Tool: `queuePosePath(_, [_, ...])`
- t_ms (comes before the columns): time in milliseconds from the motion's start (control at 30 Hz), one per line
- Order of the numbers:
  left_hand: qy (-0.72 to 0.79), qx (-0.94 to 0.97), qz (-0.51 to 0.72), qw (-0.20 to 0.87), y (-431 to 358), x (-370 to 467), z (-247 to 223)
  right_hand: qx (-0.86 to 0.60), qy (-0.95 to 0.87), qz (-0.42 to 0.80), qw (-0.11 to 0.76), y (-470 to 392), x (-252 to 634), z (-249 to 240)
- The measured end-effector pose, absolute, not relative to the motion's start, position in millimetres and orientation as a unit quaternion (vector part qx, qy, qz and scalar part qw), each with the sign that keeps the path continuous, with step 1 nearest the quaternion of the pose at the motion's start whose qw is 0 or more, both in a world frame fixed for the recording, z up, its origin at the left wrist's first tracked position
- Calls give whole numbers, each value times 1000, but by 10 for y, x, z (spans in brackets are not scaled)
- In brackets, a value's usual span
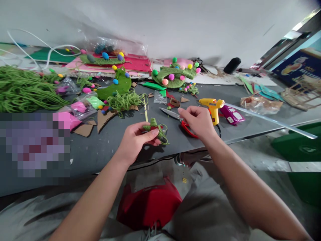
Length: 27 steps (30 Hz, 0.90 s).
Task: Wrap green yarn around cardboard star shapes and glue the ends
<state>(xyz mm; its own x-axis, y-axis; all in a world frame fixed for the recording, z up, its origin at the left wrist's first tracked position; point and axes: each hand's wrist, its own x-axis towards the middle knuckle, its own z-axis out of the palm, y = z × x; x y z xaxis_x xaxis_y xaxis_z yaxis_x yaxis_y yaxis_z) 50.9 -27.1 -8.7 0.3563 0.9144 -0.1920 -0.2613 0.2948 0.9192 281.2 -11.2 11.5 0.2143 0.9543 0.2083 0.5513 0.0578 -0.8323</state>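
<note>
In my left hand (135,139) is a small star-like piece wrapped in green yarn (153,125), pinched between thumb and fingers. Some red shows in its middle, and a loose loop of yarn hangs off its right side. My right hand (197,120) is closed in a pinch; whatever its fingertips hold is too small to make out. Scissors with red handles (188,130) lie at that hand, partly covered by it, blades towards the left. Whether the hand touches them I cannot tell. Just beyond the right hand stands a yellow glue gun (213,108).
A tangle of green yarn (127,99) and a large yarn heap (27,88) lie left. Green wrapped shapes with coloured pompoms (173,74) sit at the back. A purple packet (232,114) and a clear stick (276,122) lie right. Below is a red stool (150,206).
</note>
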Motion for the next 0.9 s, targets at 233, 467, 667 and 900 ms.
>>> queuePosePath(233, [382,429,420,702,-268,505,-113,-492,-693,339,404,-210,2732,193])
queuePosePath(467, [367,439,436,694,-263,516,-135,-462,-653,474,367,-421,2456,129])
queuePosePath(667, [367,433,456,686,-269,511,-167,-484,-650,448,377,-409,2440,105])
queuePosePath(900, [356,403,468,701,-256,506,-171,-444,-764,320,342,-468,2422,121])
